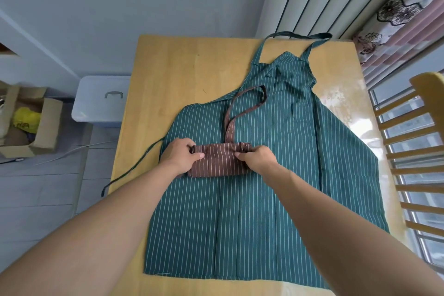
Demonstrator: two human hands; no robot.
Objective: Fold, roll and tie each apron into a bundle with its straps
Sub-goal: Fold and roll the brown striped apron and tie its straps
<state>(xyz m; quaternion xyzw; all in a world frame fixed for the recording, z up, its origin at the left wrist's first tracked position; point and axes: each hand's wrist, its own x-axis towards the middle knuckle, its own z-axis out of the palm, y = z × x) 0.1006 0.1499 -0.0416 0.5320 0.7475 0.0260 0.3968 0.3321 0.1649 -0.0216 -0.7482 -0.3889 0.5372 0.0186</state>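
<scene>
A brown striped apron [219,160] lies rolled into a short bundle on top of a green striped apron [276,146], which is spread flat on the wooden table [168,72]. My left hand [183,153] grips the roll's left end and my right hand [257,157] grips its right end. The brown apron's neck strap [242,108] runs away from the roll in a loop over the green cloth. The green apron's neck loop [295,35] reaches the table's far edge. Its left waist strap [134,166] hangs over the table's left edge.
A pale blue lidded storage box [101,101] stands on the floor left of the table. Farther left an open cardboard box [26,122] holds a yellow bag. A wooden chair [413,151] stands at the right, by the window and curtains.
</scene>
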